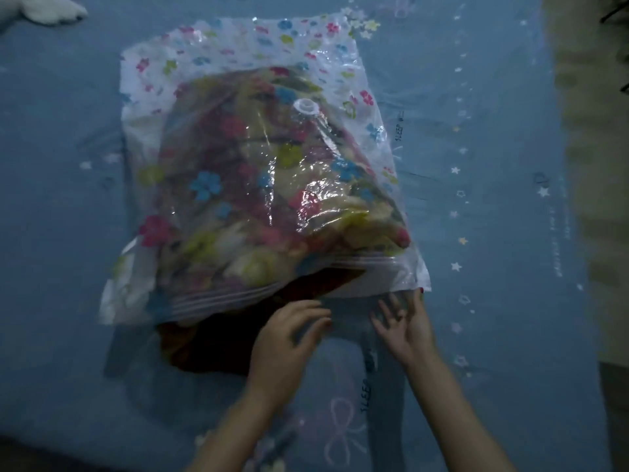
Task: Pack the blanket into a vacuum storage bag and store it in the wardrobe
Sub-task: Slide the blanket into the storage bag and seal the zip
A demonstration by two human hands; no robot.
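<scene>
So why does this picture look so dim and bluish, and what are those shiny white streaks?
Head view: the room light is low, so the blue sheet looks murky; the streaks are glare on the crinkled plastic bag; both hands look slightly soft.

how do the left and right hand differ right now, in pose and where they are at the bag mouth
The left hand lies back up with fingers loosely bent; the right hand has its fingers straight and spread. The left hand sits by the dark blanket sticking out of the vacuum bag; the right hand reaches the bag's near right corner. Neither hand grips anything.
</scene>
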